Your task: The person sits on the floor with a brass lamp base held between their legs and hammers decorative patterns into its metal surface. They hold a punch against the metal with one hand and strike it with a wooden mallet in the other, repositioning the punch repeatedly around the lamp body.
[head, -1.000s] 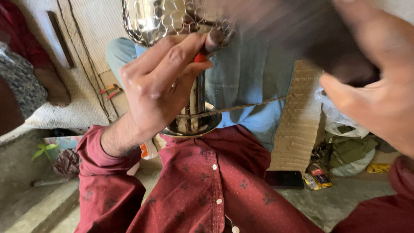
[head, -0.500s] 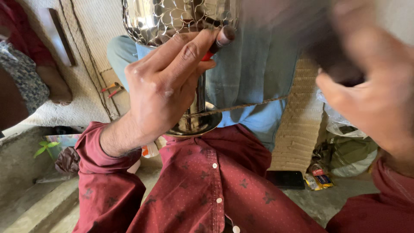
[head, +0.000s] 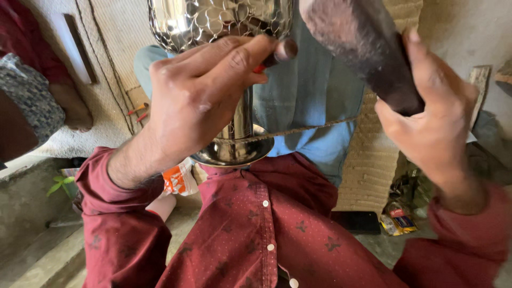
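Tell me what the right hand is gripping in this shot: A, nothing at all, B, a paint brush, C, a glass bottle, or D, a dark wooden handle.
D: the right hand is wrapped around a dark wooden handle that slants up past the shiny metal goblet, where the left hand holds a small punch.

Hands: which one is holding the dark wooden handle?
The right hand grips the dark handle; the left hand holds a small punch against the shiny metal vessel.

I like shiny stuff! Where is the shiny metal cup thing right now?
In the head view, the shiny metal goblet stands top centre, its foot on the maroon shirt, behind the left hand.
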